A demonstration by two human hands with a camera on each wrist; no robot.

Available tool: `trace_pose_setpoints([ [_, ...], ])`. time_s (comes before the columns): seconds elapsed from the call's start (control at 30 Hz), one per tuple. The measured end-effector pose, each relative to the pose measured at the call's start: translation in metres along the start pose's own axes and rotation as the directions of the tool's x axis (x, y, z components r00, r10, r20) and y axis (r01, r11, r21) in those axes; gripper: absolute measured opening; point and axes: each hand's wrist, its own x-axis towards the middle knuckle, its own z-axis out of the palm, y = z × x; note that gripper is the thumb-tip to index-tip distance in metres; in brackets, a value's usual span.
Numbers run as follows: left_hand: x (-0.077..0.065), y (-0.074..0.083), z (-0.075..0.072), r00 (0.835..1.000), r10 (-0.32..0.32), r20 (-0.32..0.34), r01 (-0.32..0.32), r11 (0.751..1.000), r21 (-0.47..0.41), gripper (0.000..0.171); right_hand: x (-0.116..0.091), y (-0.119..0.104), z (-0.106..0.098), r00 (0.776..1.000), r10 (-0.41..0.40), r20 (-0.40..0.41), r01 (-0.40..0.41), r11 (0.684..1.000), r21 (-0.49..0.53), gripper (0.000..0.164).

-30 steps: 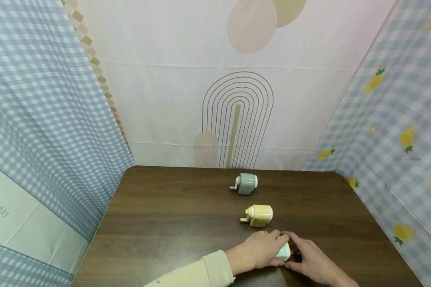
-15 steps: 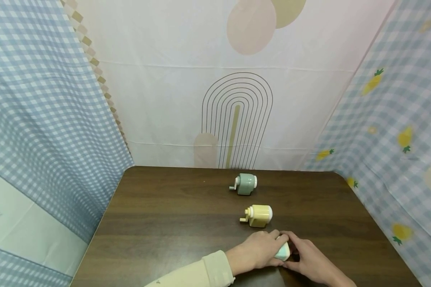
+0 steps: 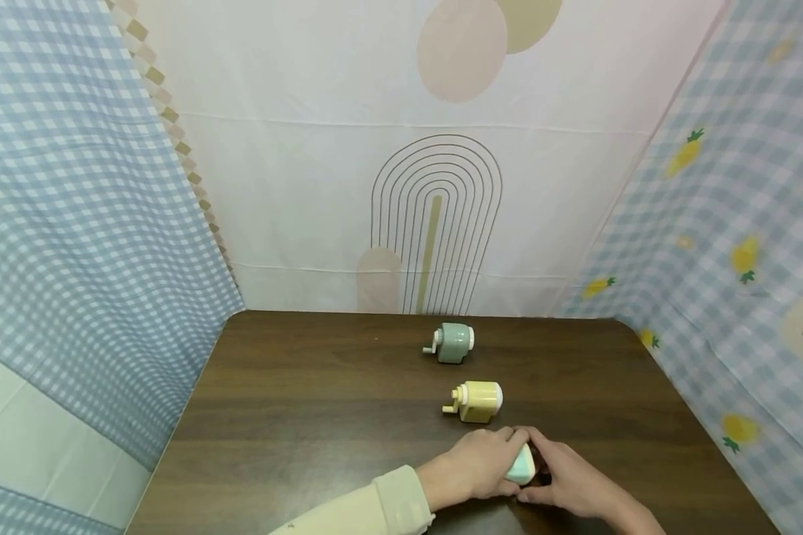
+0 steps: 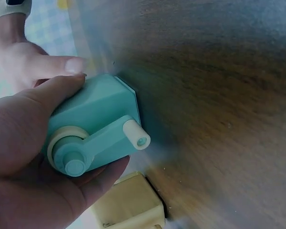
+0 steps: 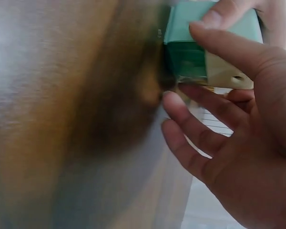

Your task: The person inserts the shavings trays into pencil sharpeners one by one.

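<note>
Near the front of the table, a mint-green crank pencil sharpener sits between both hands. My left hand grips its body, thumb on one side and fingers on the other. In the left wrist view, its crank arm with a cream knob faces the camera. My right hand holds the opposite end between thumb and index finger, the other fingers bent loosely beside it. That end shows a clear green window and a cream face with a small hole, partly covered by the right thumb.
Just beyond the hands stands a yellow crank sharpener. A grey-green one stands farther back, its crank also to the left. The brown wooden table meets a pale cloth at the back, with checked cloths at both sides.
The head view has shifted slightly, so everything sits a little farther left in it. Both hands stay on the mint-green pencil sharpener, with the right thumb slightly closer in.
</note>
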Motion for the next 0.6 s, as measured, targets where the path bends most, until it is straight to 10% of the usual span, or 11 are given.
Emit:
trace_pose_setpoints([
  [0.27, 0.003, -0.001, 0.000, 0.999, -0.045, 0.001, 0.045, 0.998, -0.050, 0.081, 0.004, -0.006, -0.010, 0.997, 0.009, 0.082, -0.012, 0.999, 0.042, 0.085],
  [0.6, -0.005, -0.013, -0.020, 0.999, 0.001, 0.047, 0.003, 0.997, -0.083, 0.081, 0.000, -0.023, -0.029, 0.997, 0.025, 0.074, -0.014, 0.989, -0.150, 0.082],
])
